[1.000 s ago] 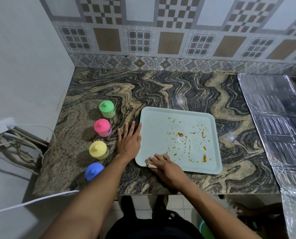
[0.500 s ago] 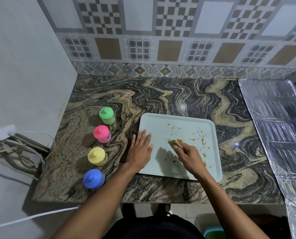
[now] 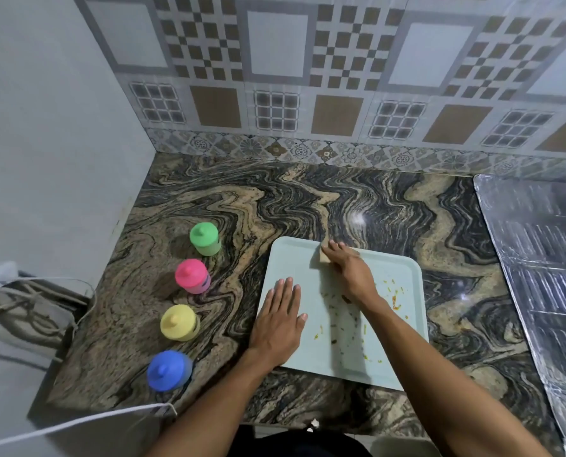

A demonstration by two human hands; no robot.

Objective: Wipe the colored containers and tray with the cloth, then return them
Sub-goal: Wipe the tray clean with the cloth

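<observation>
We find the pale blue tray (image 3: 390,354) lying flat on the marbled stone counter (image 3: 242,199), a rounded-corner rectangle turned slightly askew, its long axis running from the counter's front edge toward the tiled wall (image 3: 308,94). Smooth plastic by its look; orange and dark smears and crumbs are scattered over the right and near parts of its floor.

The right hand (image 3: 349,270) is at the tray's far edge, fingers curled down over a small tan cloth (image 3: 325,257). Only one corner of the cloth shows beneath the fingers, so we cannot tell its full shape or weave. The left hand (image 3: 280,321) lies flat and open, fingers together, palm down on the tray's left margin; it holds nothing.

Left of the tray, apart from it, four small lidded containers stand upright in a row running front to back: blue container (image 3: 168,371) nearest the front edge, then yellow container (image 3: 178,322), pink container (image 3: 192,276), and green container (image 3: 205,239) farthest back. Each has a round knobbed lid.

Right of the tray, a crinkled foil-covered surface (image 3: 538,275) is cut off by the frame. White cables (image 3: 60,423) trail left of the counter, their ends out of sight.
</observation>
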